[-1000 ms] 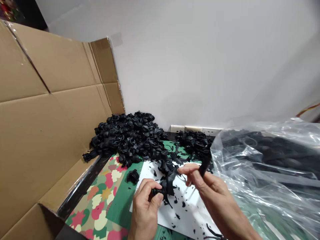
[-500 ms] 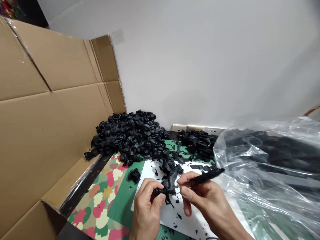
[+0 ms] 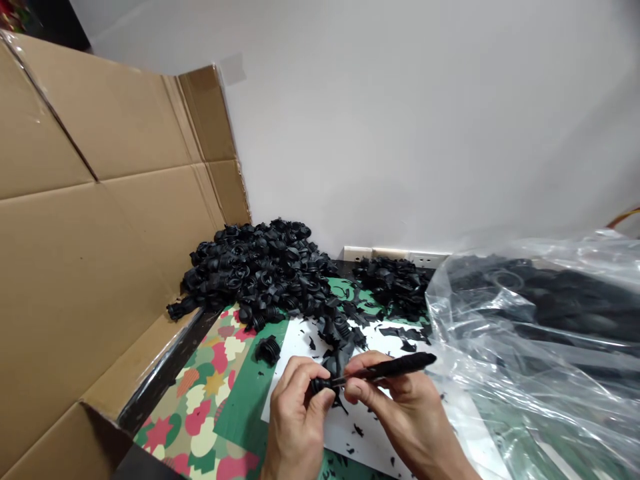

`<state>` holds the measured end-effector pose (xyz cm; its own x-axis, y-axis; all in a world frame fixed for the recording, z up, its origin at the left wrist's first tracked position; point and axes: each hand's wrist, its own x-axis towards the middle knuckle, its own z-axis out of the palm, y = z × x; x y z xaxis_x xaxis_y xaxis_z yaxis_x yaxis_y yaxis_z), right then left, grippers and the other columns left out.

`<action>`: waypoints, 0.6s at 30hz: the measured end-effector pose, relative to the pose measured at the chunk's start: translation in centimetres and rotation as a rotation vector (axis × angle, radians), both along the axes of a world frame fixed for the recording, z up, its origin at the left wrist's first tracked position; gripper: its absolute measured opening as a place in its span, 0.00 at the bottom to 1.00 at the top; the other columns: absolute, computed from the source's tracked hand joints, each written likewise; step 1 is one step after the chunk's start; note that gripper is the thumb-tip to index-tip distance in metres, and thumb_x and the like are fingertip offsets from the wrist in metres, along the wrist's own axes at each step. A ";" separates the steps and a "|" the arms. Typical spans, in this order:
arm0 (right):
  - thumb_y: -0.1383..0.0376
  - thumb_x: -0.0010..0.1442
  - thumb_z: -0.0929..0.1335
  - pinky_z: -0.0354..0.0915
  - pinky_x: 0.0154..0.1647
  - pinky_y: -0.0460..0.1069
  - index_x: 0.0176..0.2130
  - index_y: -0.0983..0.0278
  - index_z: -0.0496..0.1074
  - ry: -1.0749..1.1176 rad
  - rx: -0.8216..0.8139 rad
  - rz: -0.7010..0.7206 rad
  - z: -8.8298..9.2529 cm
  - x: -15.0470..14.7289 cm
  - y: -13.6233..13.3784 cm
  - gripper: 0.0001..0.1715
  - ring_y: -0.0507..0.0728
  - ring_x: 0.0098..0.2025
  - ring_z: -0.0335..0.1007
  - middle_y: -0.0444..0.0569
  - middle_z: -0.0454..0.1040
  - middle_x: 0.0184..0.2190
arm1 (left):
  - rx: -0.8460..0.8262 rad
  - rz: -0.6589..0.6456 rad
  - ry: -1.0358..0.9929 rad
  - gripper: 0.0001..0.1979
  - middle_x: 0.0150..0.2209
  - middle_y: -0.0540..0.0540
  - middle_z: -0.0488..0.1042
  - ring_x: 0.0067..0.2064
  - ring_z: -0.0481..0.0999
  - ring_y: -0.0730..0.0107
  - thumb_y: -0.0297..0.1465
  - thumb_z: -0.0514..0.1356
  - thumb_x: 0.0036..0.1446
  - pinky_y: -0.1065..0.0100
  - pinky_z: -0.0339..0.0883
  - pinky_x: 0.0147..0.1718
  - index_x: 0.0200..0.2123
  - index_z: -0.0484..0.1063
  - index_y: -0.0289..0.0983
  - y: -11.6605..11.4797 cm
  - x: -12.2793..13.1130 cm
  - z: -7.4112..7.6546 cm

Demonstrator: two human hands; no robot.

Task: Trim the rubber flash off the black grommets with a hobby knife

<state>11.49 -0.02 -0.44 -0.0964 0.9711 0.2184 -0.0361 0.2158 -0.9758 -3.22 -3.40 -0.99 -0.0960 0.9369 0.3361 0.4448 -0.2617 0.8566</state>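
Note:
My left hand (image 3: 300, 407) is closed round a small ribbed black rubber part (image 3: 320, 385), pinched between thumb and fingers. In my right hand (image 3: 393, 397) is a slim tool with a black handle (image 3: 400, 366), held like a pen. Its thin tip meets the ribbed part; the very end of the tip is hidden. Both hands are above a white sheet (image 3: 367, 437) strewn with black scraps. One loose ribbed black part (image 3: 267, 350) lies on the green surface to the left of my hands.
A large heap of ribbed black parts (image 3: 265, 267) rests against the cardboard (image 3: 150, 127). Behind the sheet is a smaller pile of black scraps (image 3: 395, 287), below a wall socket strip (image 3: 425, 259). On the right, a clear plastic bag (image 3: 505, 353) holds dark pieces.
My right hand has moved left, bringing the tool's tip up to the ribbed part, and its handle now lies flatter. My left hand has barely moved.

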 end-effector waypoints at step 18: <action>0.74 0.58 0.64 0.66 0.25 0.46 0.34 0.63 0.71 -0.374 0.812 -0.149 0.1 1.7 0.9 0.09 0.54 0.27 0.72 0.49 0.74 0.27 | 0.041 -0.113 -0.118 0.05 0.28 0.49 0.70 0.29 0.70 0.67 0.24 0.59 0.49 0.70 0.62 0.28 0.28 0.73 0.39 -1.1 0.4 -1.4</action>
<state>13.19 0.89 -0.33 -0.1839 0.5397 0.8215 0.3360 0.8199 -0.4634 -2.81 -4.50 -2.37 -0.0318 0.9297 0.3670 0.3073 -0.3403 0.8887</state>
